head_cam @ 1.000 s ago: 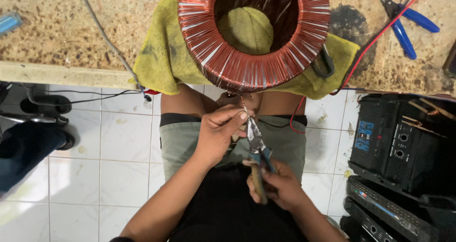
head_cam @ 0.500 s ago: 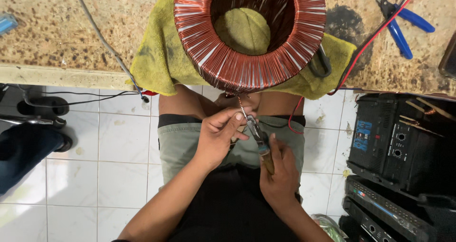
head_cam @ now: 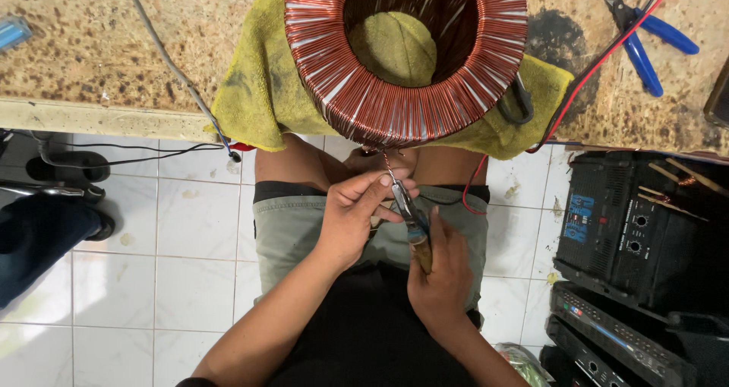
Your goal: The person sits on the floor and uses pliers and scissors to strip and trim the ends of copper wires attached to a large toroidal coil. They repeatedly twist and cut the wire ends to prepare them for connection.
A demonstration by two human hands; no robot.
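A large toroidal coil (head_cam: 402, 91) wound with copper wire lies on a yellow cloth (head_cam: 250, 98) at the bench edge. A copper wire end (head_cam: 386, 163) hangs from its near side over my lap. My left hand (head_cam: 353, 216) pinches that wire just below the coil. My right hand (head_cam: 440, 269) grips the wooden handle of a small knife (head_cam: 410, 212), its blade laid against the wire beside my left fingers.
Blue-handled pliers (head_cam: 645, 41) and a red wire (head_cam: 600, 68) lie on the speckled bench (head_cam: 91, 45) at right. A grey cable (head_cam: 163, 56) crosses the bench at left. Black electronic units (head_cam: 638, 235) stand on the tiled floor at right. A dark-clothed leg (head_cam: 38, 239) is at left.
My right hand has moved up and closed tighter on the knife handle, bringing the blade closer along the wire. My left hand keeps its pinch on the wire.
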